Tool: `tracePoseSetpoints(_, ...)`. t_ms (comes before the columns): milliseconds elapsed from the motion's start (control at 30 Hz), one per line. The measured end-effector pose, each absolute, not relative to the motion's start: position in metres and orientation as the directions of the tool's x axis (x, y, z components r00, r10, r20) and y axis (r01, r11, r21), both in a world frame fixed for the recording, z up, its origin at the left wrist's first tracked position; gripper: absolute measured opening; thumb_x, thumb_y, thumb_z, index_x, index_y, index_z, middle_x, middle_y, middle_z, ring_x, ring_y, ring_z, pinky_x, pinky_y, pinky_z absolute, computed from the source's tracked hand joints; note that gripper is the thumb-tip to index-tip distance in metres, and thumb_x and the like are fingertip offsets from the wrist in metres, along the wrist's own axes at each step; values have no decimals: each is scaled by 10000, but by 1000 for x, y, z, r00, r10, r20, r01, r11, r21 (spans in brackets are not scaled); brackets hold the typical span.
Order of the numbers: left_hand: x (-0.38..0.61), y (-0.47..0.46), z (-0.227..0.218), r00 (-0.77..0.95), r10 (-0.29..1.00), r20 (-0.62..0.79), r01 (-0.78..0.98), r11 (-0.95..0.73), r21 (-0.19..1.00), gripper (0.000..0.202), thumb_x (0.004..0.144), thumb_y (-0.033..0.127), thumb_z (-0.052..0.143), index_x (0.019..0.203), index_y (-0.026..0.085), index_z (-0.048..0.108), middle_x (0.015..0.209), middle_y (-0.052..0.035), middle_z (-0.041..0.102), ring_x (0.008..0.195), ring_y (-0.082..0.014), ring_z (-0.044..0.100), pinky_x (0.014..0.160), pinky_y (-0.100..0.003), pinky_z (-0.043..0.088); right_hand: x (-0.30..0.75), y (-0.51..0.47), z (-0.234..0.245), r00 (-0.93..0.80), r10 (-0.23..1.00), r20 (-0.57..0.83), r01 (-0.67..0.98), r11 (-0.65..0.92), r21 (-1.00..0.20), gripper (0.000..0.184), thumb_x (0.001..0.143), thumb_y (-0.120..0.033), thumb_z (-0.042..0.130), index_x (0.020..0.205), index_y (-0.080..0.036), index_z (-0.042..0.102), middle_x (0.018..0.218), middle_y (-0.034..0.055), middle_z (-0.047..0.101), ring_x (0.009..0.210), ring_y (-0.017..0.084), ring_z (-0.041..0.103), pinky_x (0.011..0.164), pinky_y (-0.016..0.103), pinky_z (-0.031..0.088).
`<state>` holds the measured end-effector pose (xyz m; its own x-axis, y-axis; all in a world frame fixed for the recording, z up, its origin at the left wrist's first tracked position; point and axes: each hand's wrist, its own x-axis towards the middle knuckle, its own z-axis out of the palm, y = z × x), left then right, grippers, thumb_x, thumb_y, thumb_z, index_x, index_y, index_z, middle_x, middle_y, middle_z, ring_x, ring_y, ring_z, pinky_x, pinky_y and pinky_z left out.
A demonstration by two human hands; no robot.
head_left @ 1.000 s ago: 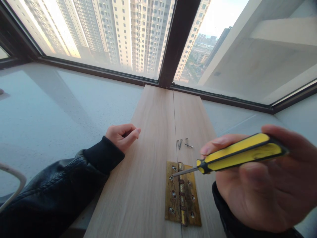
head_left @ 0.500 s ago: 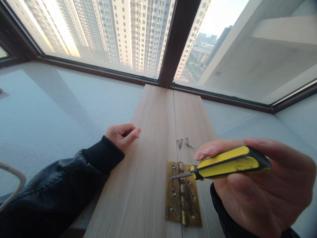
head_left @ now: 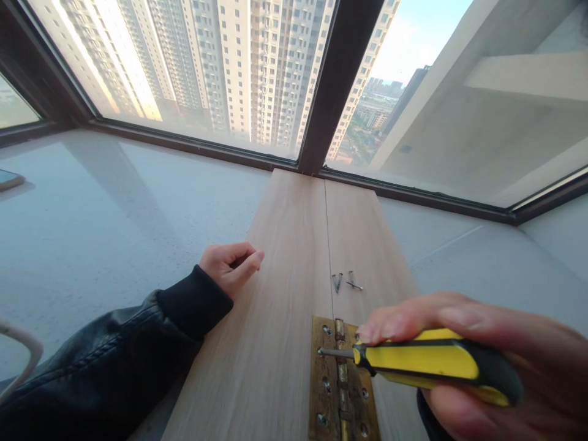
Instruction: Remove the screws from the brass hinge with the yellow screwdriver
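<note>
My right hand (head_left: 496, 349) is closed around the yellow and black handle of a screwdriver (head_left: 422, 361). The shaft lies nearly level across a worn brass hinge (head_left: 331, 383), its tip over the left leaf. Whether the tip sits in a screw there cannot be made out. Screw heads show in several of the hinge's holes, and its lower end is cut off by the frame. My left hand (head_left: 234, 264) rests on the left part of the wooden boards (head_left: 275, 294), fingers curled and nothing visible in them. Several loose screws (head_left: 346, 282) lie just beyond the hinge.
The boards meet along a seam under the hinge and reach to the dark window frame (head_left: 312, 153). A white speckled sill (head_left: 151, 202) spreads on both sides. At the far left are a phone-like object (head_left: 10, 180) and a pale curved tube (head_left: 27, 343).
The view has tilted up a little, so everything sits lower in the picture. In my right hand the screwdriver handle has turned and the fingers have shifted on it. My left hand stays put.
</note>
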<state>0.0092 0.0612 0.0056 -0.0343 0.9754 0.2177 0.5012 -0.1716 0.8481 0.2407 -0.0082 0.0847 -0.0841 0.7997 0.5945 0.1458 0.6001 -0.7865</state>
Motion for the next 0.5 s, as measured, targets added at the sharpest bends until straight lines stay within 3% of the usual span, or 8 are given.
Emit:
tracePoseSetpoints(100, 9, 61, 5, -37, 976, 214, 506, -167, 847, 363, 768, 400, 497, 539, 127, 568, 437, 47, 315, 438, -72, 281, 461, -224, 224, 247, 10, 85, -333, 801, 498, -233, 442, -867, 229, 923, -344, 639, 1141, -306, 582, 797, 41, 566, 644, 218, 583, 563, 396, 556)
tracePoseSetpoints(167, 9, 61, 5, -35, 975, 219, 509, -171, 844, 370, 771, 407, 494, 538, 129, 567, 436, 46, 315, 437, -72, 278, 462, -224, 221, 245, 15, 86, -362, 790, 496, -329, 389, -860, 197, 966, -360, 551, 1159, -316, 547, 796, 23, 531, 628, 186, 561, 575, 375, 544)
tracePoseSetpoints(300, 9, 61, 4, -32, 971, 237, 507, -189, 841, 369, 774, 404, 488, 535, 135, 568, 432, 44, 325, 436, -75, 282, 458, -222, 223, 228, 1, 90, -149, 851, 504, -179, 478, -860, 175, 940, -392, 593, 1045, -255, 565, 818, 46, 501, 686, 214, 533, 592, 392, 509)
tracePoseSetpoints(400, 10, 61, 4, -39, 969, 244, 506, -191, 841, 367, 773, 401, 488, 536, 134, 572, 428, 46, 325, 433, -75, 286, 455, -218, 225, 216, -15, 94, 86, 820, 566, 67, 562, -824, 281, 867, -510, 658, 935, -242, 615, 783, 48, 498, 648, 224, 519, 571, 394, 487)
tracePoseSetpoints(500, 10, 61, 5, -43, 970, 239, 507, -185, 842, 367, 772, 400, 488, 536, 131, 570, 431, 46, 325, 434, -73, 288, 456, -218, 226, 215, -21, 96, 196, 754, 627, 315, 557, -768, 286, 816, -535, 705, 892, -262, 671, 742, 48, 529, 618, 232, 533, 524, 364, 490)
